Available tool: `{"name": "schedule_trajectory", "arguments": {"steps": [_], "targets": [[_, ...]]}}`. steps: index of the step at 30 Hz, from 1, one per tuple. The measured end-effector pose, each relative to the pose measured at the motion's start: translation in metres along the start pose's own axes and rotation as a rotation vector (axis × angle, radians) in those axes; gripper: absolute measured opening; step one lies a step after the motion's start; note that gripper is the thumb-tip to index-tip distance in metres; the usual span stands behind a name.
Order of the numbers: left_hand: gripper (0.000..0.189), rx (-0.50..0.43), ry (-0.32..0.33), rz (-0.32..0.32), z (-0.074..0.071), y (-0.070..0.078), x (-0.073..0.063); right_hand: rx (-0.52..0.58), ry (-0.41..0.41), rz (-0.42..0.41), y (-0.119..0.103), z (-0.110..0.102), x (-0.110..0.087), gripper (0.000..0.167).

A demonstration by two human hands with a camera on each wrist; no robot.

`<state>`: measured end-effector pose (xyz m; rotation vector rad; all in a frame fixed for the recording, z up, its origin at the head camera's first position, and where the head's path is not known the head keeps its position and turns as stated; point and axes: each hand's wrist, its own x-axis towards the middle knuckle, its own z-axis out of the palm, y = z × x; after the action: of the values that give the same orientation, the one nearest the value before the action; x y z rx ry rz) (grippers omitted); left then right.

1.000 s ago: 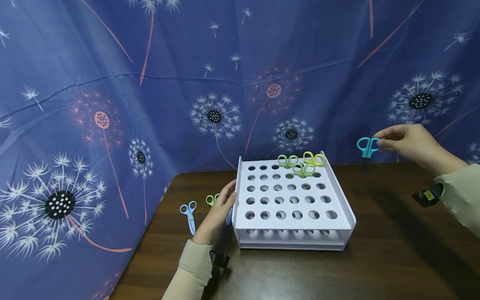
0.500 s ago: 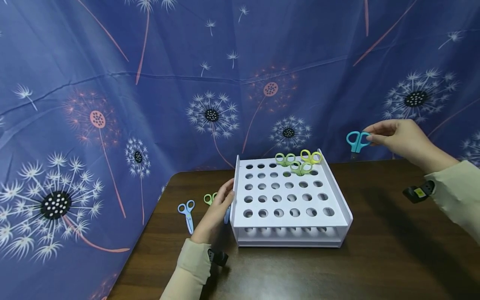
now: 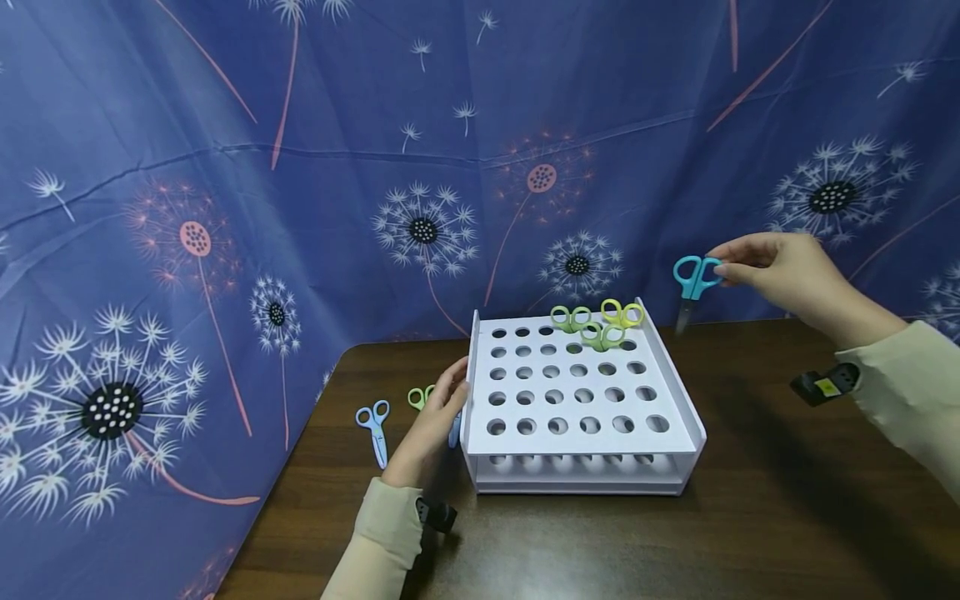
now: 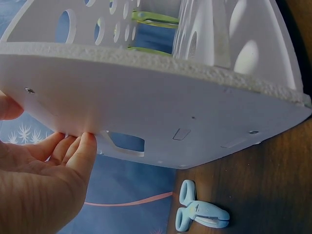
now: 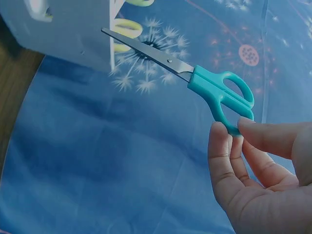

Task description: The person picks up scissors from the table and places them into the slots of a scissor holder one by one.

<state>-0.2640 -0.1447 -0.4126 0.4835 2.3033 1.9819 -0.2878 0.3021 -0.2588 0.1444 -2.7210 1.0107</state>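
Note:
My right hand [image 3: 787, 275] pinches a pair of teal scissors [image 3: 693, 289] by one handle loop, between thumb and fingers. In the right wrist view the scissors' closed metal blades [image 5: 146, 51] point toward the white rack. They hang in the air just right of its back corner, apart from it. My left hand [image 3: 431, 429] rests on the left side of the white rack [image 3: 577, 486]; its fingertips touch the side panel [image 4: 141, 97] in the left wrist view. Two green scissors [image 3: 571, 326] and one yellow pair [image 3: 622, 318] stand handles up in holes at the back right.
Left of the rack, light blue scissors [image 3: 378, 442] and green scissors [image 3: 415, 402] lie on the brown table [image 3: 315, 492]. Another blue pair [image 3: 453, 431] is partly hidden behind the left hand. A blue dandelion-print cloth [image 3: 337, 208] hangs behind.
My right hand has carried the teal scissors left and slightly up, nearer the rack's back right corner. The left hand stays at the rack's side. The head view has shifted slightly.

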Motion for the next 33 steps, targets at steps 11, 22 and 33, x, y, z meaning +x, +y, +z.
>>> {"name": "schedule_trajectory", "arguments": {"steps": [11,22,33], "targets": [[0.05,0.006,0.003,-0.006,0.0,0.001,0.0,0.049,-0.025,-0.014,-0.018,0.005,0.0,0.042],[0.051,0.009,-0.001,-0.005,0.0,0.001,0.0,0.066,-0.015,-0.053,-0.023,0.013,-0.004,0.035],[0.052,-0.011,-0.003,0.001,0.001,0.002,-0.001,0.083,-0.029,-0.052,-0.025,0.026,-0.006,0.036]]}}
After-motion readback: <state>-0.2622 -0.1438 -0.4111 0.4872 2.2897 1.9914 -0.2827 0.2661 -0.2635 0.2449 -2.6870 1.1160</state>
